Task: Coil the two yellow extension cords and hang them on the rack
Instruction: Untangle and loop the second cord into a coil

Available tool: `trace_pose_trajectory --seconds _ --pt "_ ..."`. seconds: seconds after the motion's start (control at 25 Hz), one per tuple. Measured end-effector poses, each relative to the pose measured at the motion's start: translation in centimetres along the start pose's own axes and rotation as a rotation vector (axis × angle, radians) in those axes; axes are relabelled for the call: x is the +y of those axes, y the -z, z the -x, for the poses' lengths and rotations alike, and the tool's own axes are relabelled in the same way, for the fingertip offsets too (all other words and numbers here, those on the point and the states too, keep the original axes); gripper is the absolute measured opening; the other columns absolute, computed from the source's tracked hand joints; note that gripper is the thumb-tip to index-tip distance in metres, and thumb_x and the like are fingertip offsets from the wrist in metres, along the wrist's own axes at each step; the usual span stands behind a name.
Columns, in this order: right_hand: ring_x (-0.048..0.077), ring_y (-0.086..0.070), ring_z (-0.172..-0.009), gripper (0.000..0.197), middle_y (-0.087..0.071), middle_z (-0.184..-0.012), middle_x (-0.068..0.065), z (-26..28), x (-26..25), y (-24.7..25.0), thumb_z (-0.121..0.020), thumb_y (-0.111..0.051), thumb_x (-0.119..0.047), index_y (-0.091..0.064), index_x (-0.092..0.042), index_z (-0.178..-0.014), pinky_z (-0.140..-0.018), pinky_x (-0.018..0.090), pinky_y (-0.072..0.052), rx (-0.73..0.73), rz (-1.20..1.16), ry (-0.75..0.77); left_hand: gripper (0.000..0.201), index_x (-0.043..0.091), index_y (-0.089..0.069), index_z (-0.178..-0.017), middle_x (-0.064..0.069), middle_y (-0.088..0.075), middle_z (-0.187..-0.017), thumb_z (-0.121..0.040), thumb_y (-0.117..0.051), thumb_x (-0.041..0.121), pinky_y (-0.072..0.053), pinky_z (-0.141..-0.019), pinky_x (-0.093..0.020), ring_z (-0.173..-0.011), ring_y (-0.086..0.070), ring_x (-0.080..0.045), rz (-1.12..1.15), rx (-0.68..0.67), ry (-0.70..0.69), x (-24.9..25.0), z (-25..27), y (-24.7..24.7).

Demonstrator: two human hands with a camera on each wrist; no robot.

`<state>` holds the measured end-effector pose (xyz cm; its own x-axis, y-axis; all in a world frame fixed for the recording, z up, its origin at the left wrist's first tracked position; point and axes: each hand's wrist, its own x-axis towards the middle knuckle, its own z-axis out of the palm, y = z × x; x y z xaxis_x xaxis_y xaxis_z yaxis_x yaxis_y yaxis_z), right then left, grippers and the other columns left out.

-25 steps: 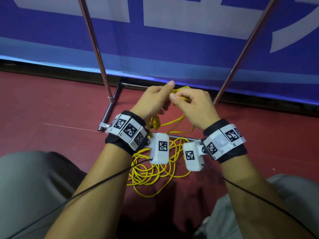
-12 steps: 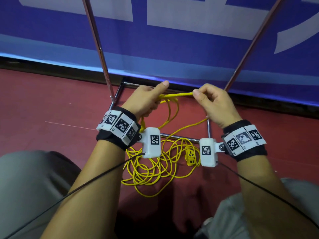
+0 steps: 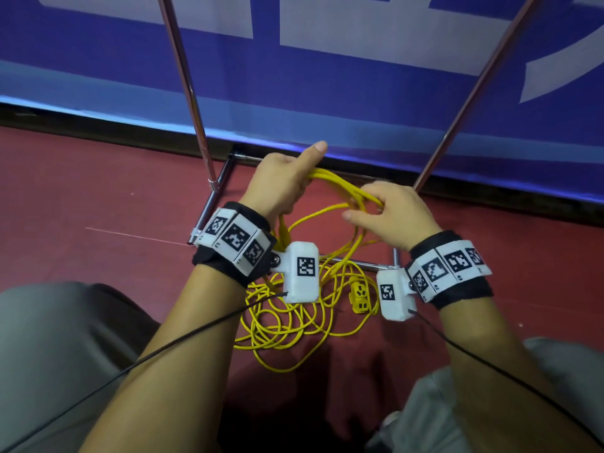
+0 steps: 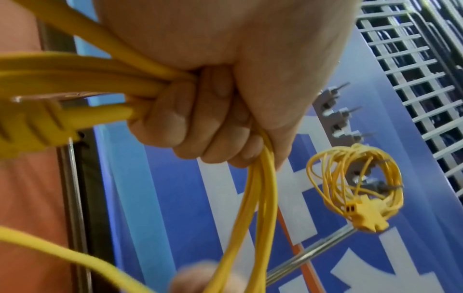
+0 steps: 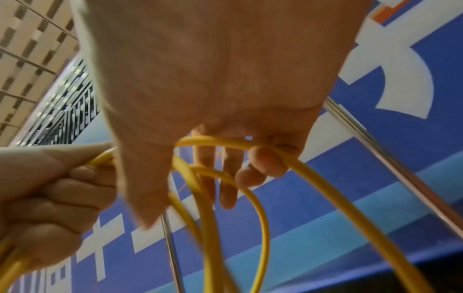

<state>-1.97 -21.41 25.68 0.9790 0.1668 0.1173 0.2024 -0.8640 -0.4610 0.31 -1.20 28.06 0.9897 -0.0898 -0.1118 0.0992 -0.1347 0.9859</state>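
Note:
My left hand [image 3: 287,184] grips several loops of a yellow extension cord [image 3: 343,186], thumb raised; the left wrist view shows its fingers [image 4: 200,123] curled round the strands, with the cord's plug [image 4: 32,126] beside them. My right hand [image 3: 385,214] holds the same cord a little to the right, fingers [image 5: 263,164] hooked over a strand. The rest of that cord lies tangled on the red floor [image 3: 294,325], its socket end [image 3: 359,294] among the loops. A second yellow cord [image 4: 355,184], coiled, hangs on the rack's pegs [image 4: 335,111] in the left wrist view.
Two chrome uprights [image 3: 186,93] [image 3: 474,89] of the rack rise from a floor frame [image 3: 209,210] ahead of my hands. A blue and white banner [image 3: 327,76] stands behind. My knees in grey trousers [image 3: 49,338] flank the cord pile.
The hands had spread apart along a taut strand. The right hand has now come back toward the left, bringing another loop to the bundle.

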Motion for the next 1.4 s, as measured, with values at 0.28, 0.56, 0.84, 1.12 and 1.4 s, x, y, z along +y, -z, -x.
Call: trace_pose_trajectory --seconds 0.28,0.56,0.84,1.12,1.4 --pt "0.029 -0.061 -0.076 0.016 -0.061 -0.064 -0.002 -0.2 0.1 0.3 -0.085 -0.065 -0.036 -0.057 -0.026 -0.077 -0.073 0.042 -0.05 0.123 -0.073 -0.103 0.046 0.018 -0.043 -0.06 0.001 -0.036 -0.05 -0.088 -0.072 0.042 -0.027 -0.044 -0.023 -0.042 -0.031 -0.015 -0.198 -0.128 -0.076 -1.1 -0.6 1.6" --pt "0.012 -0.057 -0.088 0.045 -0.052 -0.113 -0.008 0.2 0.4 -0.4 -0.08 -0.072 -0.041 -0.049 -0.028 -0.115 -0.079 0.035 -0.042 0.108 -0.052 -0.064 0.051 0.006 -0.052 -0.069 -0.008 -0.033 -0.057 -0.083 -0.069 0.051 -0.027 -0.052 -0.036 -0.048 -0.028 -0.018 -0.202 0.054 -0.192 -1.3 -0.6 1.3" --pt "0.008 -0.054 -0.06 0.018 -0.057 -0.063 -0.015 0.1 1.0 -0.2 -0.096 -0.047 -0.035 -0.056 -0.026 -0.084 -0.066 0.035 -0.049 0.143 -0.471 -0.039 0.047 0.018 -0.039 -0.062 -0.003 -0.033 -0.053 -0.09 -0.066 0.044 -0.026 -0.05 -0.029 -0.048 -0.029 -0.017 -0.068 0.207 -0.139 -0.9 -1.2 3.0" --pt "0.005 -0.055 -0.069 0.036 -0.061 -0.069 -0.006 -0.2 -0.7 0.5 -0.098 -0.045 -0.04 -0.063 -0.015 -0.078 -0.069 0.025 -0.041 0.352 -0.365 0.088 0.042 0.019 -0.044 -0.065 0.008 -0.034 -0.047 -0.095 -0.061 0.044 -0.018 -0.042 -0.018 -0.042 -0.021 -0.011 0.031 -0.135 0.005 -0.7 0.1 1.1" --pt "0.006 -0.048 -0.06 0.03 -0.053 -0.059 -0.006 0.2 -0.6 0.9 -0.094 -0.05 -0.042 -0.059 -0.023 -0.072 -0.062 0.023 -0.036 0.261 -0.31 0.089 0.041 0.021 -0.041 -0.065 0.008 -0.028 -0.048 -0.1 -0.056 0.037 -0.014 -0.043 -0.016 -0.041 -0.017 -0.008 0.151 -0.103 0.06 -0.1 0.4 1.2"
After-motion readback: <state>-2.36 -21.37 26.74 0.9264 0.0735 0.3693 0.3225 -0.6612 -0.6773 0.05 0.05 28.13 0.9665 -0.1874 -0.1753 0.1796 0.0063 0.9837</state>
